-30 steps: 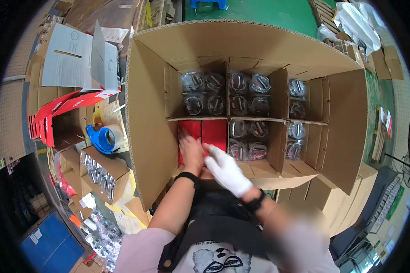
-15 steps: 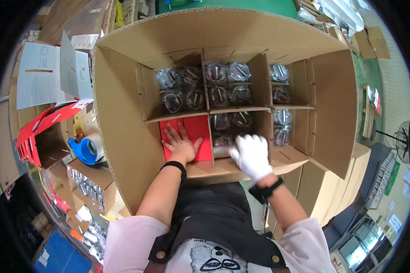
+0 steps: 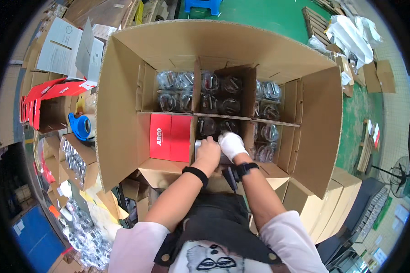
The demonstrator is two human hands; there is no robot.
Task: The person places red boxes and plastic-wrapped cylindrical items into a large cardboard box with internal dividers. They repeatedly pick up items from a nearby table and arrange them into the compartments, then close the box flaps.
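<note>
A large open carton (image 3: 223,40) stands in front of me, split into compartments by cardboard dividers. My left hand (image 3: 208,154), bare, is down in the near middle compartment with its fingers curled closed. Beside it my right hand (image 3: 233,144), in a white glove, reaches into the same compartment, fingers bent together. A pale flap (image 3: 225,159) shows under the hands; what the fingertips grip is hidden. Just beyond them lie round, clear-wrapped items (image 3: 207,126) with metal parts. A closed red box (image 3: 171,138) fills the near left compartment.
More wrapped items (image 3: 221,93) sit in the other compartments. On the left are an open red-and-white box (image 3: 59,93), a blue tape dispenser (image 3: 81,127) and a small carton of metal parts (image 3: 76,157). Closed cartons (image 3: 321,204) stand at the near right.
My left hand has left the red box's top and moved right into the middle compartment. My right hand has shifted left, close beside it. The view has shifted.
</note>
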